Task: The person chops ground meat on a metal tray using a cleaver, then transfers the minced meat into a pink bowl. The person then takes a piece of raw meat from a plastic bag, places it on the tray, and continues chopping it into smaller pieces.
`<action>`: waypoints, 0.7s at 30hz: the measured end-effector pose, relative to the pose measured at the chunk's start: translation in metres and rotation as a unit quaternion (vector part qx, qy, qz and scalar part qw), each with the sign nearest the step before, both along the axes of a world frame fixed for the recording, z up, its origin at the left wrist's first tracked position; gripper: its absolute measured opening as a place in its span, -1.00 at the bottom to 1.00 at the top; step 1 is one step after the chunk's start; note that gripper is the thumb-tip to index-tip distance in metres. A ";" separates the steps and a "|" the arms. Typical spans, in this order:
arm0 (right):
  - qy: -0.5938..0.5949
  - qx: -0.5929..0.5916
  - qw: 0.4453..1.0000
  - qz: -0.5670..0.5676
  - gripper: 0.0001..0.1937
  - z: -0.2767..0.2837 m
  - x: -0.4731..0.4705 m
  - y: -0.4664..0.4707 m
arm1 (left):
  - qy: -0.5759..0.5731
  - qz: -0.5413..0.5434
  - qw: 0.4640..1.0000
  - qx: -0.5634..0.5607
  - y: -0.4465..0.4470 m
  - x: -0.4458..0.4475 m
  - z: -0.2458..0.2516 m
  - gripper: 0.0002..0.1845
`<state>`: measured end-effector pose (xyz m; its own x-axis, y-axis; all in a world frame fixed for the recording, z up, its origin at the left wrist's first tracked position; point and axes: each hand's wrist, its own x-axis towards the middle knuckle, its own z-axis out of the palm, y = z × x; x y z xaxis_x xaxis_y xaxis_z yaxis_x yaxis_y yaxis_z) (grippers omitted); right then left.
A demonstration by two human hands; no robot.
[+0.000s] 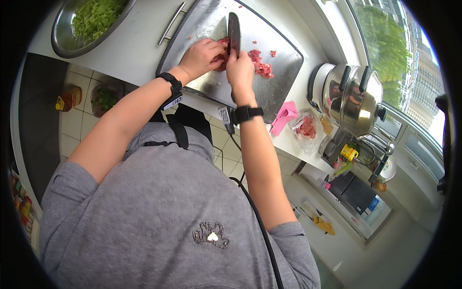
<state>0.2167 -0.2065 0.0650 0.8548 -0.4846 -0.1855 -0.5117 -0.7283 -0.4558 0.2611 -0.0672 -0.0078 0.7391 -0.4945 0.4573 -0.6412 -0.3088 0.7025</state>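
My right hand (240,70) grips the handle of a kitchen knife (234,33), whose broad blade points away from me over a metal cutting board (202,81) with a dark rim. Just left of the blade, my left hand (203,57) presses its curled fingers on a piece of raw red meat (219,63), partly hidden under them. To the right of the knife lies a small heap of chopped meat (262,65), with a few loose bits around it. Both wrists wear black straps with small tagged devices.
A steel bowl of chopped greens (97,21) stands at the upper left. Right of the board are a pink cloth (284,117), a plastic bag of raw meat (306,128) and a lidded steel pot (355,97). A black cable (258,216) hangs beside my right arm.
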 end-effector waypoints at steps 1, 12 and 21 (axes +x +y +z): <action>-0.003 0.001 1.000 -0.007 -0.53 0.001 0.012 -0.002 | -0.001 0.001 1.000 0.003 0.000 0.000 0.000 -0.80; -0.052 0.031 0.998 -0.031 -0.58 -0.007 0.010 -0.041 | 0.012 -0.027 1.000 -0.002 0.000 -0.001 0.002 -0.82; -0.079 0.101 0.984 -0.123 -0.61 -0.016 0.031 -0.054 | 0.040 -0.028 0.999 0.010 0.009 -0.008 0.004 -0.80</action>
